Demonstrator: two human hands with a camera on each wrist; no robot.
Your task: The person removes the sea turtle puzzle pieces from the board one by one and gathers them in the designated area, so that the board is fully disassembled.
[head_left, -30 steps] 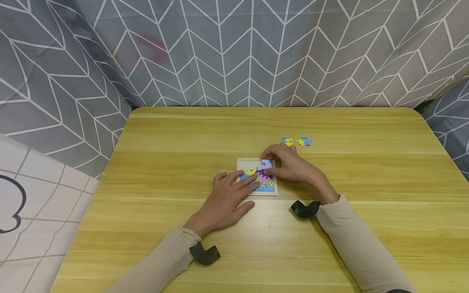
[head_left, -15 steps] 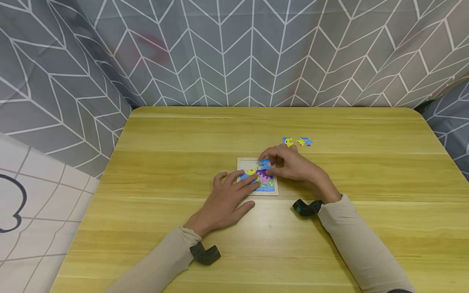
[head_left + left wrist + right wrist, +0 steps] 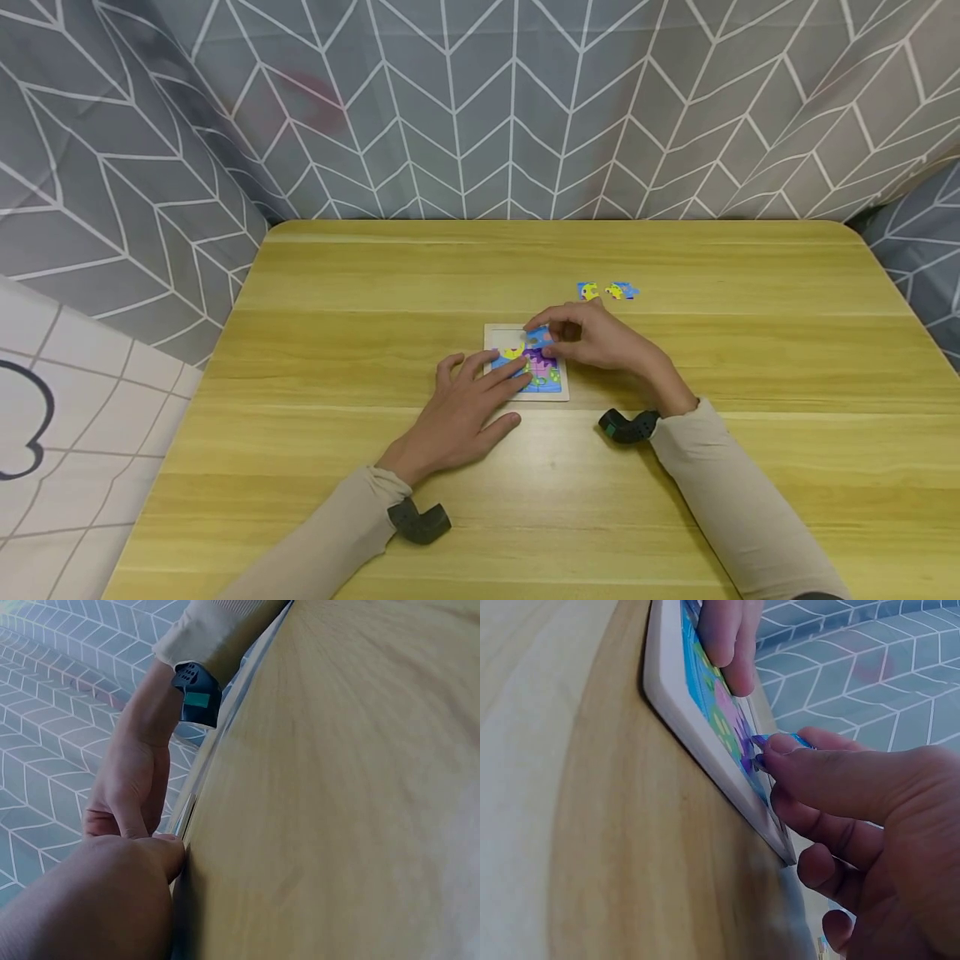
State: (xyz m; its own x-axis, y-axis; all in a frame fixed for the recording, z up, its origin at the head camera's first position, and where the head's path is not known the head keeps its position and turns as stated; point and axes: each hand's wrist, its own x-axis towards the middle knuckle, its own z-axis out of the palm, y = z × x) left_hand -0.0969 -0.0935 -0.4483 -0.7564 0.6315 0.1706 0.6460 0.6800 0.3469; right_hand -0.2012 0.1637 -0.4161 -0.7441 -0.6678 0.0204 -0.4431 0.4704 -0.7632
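A small jigsaw puzzle in a pale wooden frame [image 3: 551,397] lies on the table, its lower part filled with blue, purple, pink and green pieces. My left hand [image 3: 468,421] rests with spread, fairly straight fingers over the puzzle's left side, hiding part of it. Between thumb and fingers, my right hand [image 3: 603,337] pinches a blue puzzle piece [image 3: 538,337] over the upper right of the frame. In the right wrist view that piece [image 3: 759,741] is tilted, its edge close over the purple part of the picture. Bare backing shows at the frame's upper left.
Two loose puzzle pieces, a yellow-and-blue one [image 3: 588,291] and another [image 3: 622,290], lie beyond the right hand. Grey patterned curtains [image 3: 480,108] hang behind the wooden table [image 3: 360,283]. Each wrist carries a dark device [image 3: 628,427].
The right hand has lifted and tilted the blue piece from its flat position at the upper right corner, shifting it slightly left. The left hand has stayed in place.
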